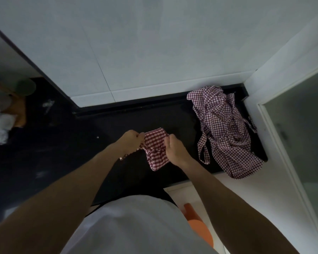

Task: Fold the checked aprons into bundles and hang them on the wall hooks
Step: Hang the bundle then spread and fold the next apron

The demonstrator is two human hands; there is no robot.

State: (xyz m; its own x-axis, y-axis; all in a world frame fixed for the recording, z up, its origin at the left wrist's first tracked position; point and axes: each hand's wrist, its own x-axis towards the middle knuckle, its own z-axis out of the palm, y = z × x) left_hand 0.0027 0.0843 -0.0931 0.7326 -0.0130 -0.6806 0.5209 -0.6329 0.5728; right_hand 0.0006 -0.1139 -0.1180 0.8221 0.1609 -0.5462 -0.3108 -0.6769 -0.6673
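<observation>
A small bundle of red-and-white checked apron (155, 149) hangs between my hands above the black counter (103, 140). My left hand (129, 143) grips its left edge with curled fingers. My right hand (173, 149) pinches its right side, thumb and fingers closed on the cloth. To the right, a loose pile of checked aprons (226, 131) with dangling straps lies on the counter's end and spills over its front edge. No wall hooks are in view.
A white tiled wall (154, 43) rises behind the counter, and a white door frame (275, 114) stands at the right. Plastic bags and containers (2, 114) sit at the far left. An orange object (196, 224) is on the floor below.
</observation>
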